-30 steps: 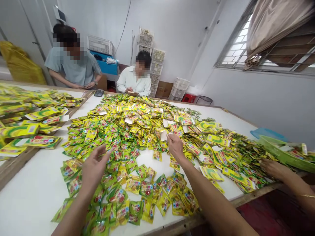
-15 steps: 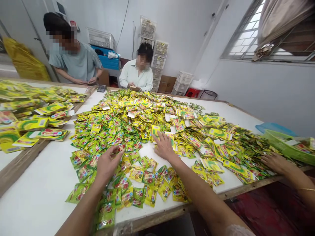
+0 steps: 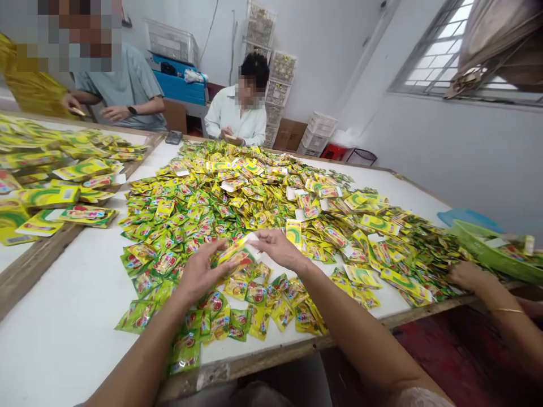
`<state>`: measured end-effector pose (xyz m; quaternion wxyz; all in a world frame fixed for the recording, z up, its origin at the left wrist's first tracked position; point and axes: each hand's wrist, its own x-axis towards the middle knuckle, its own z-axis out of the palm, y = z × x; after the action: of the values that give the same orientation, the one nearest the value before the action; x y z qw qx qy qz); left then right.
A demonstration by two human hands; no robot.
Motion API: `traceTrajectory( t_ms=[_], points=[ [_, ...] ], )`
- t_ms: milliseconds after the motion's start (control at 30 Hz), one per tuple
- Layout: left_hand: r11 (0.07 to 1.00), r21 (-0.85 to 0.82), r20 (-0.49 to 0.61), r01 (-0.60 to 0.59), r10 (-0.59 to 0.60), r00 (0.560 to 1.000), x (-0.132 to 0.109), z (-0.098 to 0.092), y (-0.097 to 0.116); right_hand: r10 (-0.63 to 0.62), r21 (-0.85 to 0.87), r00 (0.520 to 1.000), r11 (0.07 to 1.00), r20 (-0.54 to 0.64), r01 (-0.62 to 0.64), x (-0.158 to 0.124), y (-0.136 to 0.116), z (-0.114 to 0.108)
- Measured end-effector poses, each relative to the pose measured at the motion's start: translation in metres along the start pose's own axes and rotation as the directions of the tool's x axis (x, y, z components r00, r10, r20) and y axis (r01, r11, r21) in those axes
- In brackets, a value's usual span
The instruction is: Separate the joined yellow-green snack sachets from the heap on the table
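My left hand and my right hand meet above the white table, holding a yellow and red foil sachet between them. A white paper edge shows at the sachet's end near my right fingers. Right below my hands lies a broad heap of small yellow-green sachets, and a looser row of them spreads toward me. Another person's hand, wearing a gold bangle, rests on the heap's right side.
Two seated co-workers are at the far side and far left. Larger packets lie on a second table at left. A green tray and blue lid sit at right. A phone lies at the far edge.
My hands have come together, and a sachet now lies between them. In the earlier frames they were apart, with my right hand spread flat on the heap. The view has tilted slightly.
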<state>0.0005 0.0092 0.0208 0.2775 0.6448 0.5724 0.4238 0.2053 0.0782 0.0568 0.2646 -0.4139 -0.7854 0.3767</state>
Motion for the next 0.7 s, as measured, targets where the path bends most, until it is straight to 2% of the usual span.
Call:
traceTrajectory(
  t_ms=[33,67,133,200,267,400,467,533,600,633,700],
  points=[
    [0.995,-0.080,0.112,0.065,-0.056,0.992,-0.001,0.002,0.000,0.048,-0.031,0.999,0.998,0.006,-0.047,0.000,0.004,0.000],
    [0.982,-0.143,0.201,0.127,-0.097,0.975,-0.002,0.004,-0.001,0.116,-0.115,0.993,0.986,-0.038,-0.120,0.000,0.012,-0.002],
    [0.952,-0.226,0.285,0.205,-0.136,0.949,-0.003,0.007,-0.003,0.234,-0.334,0.950,0.896,-0.207,-0.293,0.000,0.031,-0.007],
    [0.928,-0.292,0.282,0.232,-0.148,0.948,-0.004,0.008,-0.006,0.275,-0.440,0.917,0.812,-0.290,-0.383,-0.004,0.051,-0.012],
    [0.905,-0.339,0.261,0.257,-0.172,0.950,-0.004,0.009,-0.009,0.291,-0.458,0.909,0.792,-0.297,-0.403,-0.009,0.064,-0.014],
    [0.885,-0.328,0.255,0.331,-0.255,0.933,-0.004,0.010,-0.013,0.316,-0.455,0.903,0.785,-0.290,-0.421,-0.020,0.065,-0.007],
    [0.876,-0.322,0.278,0.359,-0.275,0.920,-0.005,0.011,-0.013,0.313,-0.332,0.889,0.844,-0.335,-0.422,-0.022,0.057,0.001],
    [0.833,-0.390,0.329,0.392,-0.271,0.904,-0.005,0.013,-0.011,0.336,-0.020,0.865,0.929,-0.373,-0.370,-0.022,0.047,0.013],
    [0.760,-0.491,0.364,0.425,-0.265,0.893,-0.005,0.014,-0.009,0.383,0.318,0.858,0.906,-0.342,-0.278,-0.022,0.039,0.028],
    [0.729,-0.530,0.362,0.433,-0.267,0.893,-0.005,0.014,-0.008,0.397,0.418,0.864,0.873,-0.309,-0.252,-0.022,0.036,0.035],
    [0.696,-0.575,0.327,0.430,-0.287,0.901,-0.005,0.013,-0.009,0.394,0.486,0.885,0.841,-0.249,-0.238,-0.023,0.031,0.046]
  ],
)
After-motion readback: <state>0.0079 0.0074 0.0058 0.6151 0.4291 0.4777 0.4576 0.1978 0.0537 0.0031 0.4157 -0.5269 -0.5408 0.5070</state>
